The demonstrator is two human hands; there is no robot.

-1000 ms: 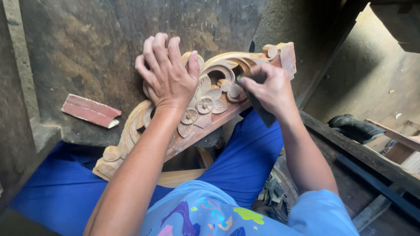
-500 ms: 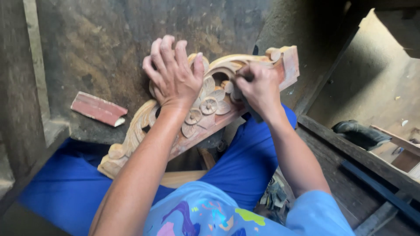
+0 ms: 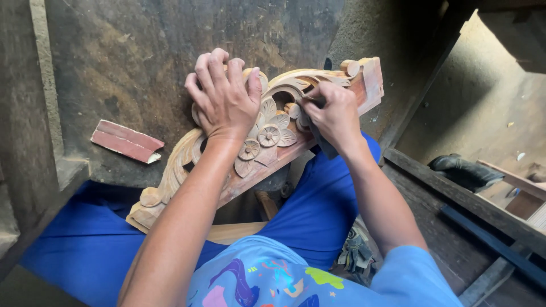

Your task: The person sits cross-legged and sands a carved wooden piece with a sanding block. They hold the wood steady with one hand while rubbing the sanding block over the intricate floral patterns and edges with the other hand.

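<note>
A long carved wooden panel (image 3: pixel 267 136) with scrolls and flowers lies slanted across my lap and onto the dark worktop (image 3: pixel 142 62). My left hand (image 3: pixel 224 99) presses down on its upper middle, fingers curled over the far rim. My right hand (image 3: pixel 333 113) is closed around a dark folded piece of sandpaper (image 3: pixel 324 145) and holds it against the carved leaves near the panel's right end. Part of the carving is hidden under both hands.
A folded reddish sheet of sandpaper (image 3: pixel 126 141) lies on the worktop to the left. My blue trousers (image 3: pixel 91 239) are below the panel. To the right are a dark wooden beam (image 3: pixel 455 199), a black object (image 3: pixel 463 170) and a concrete floor.
My right hand has shifted a little left along the carving with the sandpaper. My left hand has stayed pressed on the panel.
</note>
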